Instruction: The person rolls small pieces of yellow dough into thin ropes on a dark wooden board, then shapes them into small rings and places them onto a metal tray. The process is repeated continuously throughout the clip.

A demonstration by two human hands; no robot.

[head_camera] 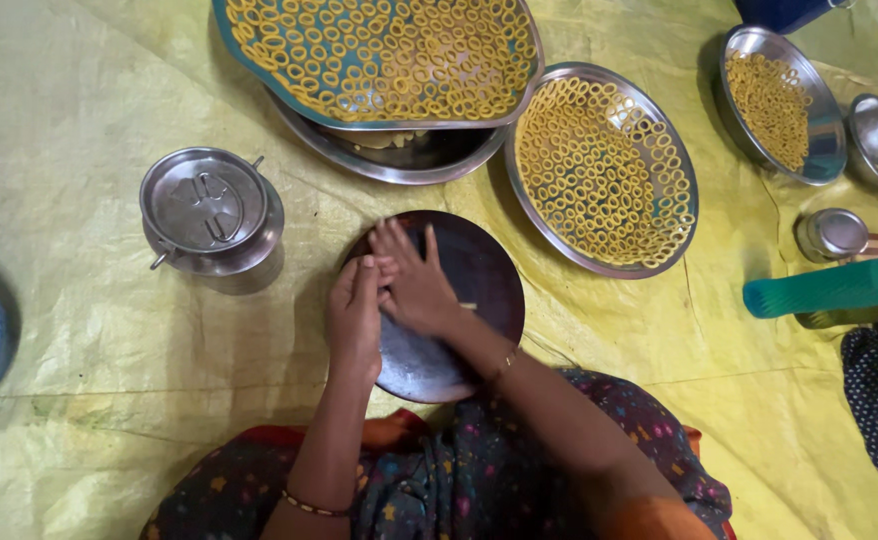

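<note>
Head view: your left hand (pixel 356 305) and right hand (pixel 414 280) meet, touching, over the dark round plate (pixel 479 290) on the yellow plastic sheet (pixel 89 330). Right palm lies flat, fingers spread; left fingers curl at its edge. Whether dough sits between them, you cannot tell. A small pale sliver (pixel 469 306) lies on the plate just beside your right hand. Risk: uneven pressure could break or flatten whatever you roll. Round steel tray of yellow dough rings (pixel 604 170) sits near; a careless elbow could scatter it. Lidded steel pot (pixel 209 212) stands left.
</note>
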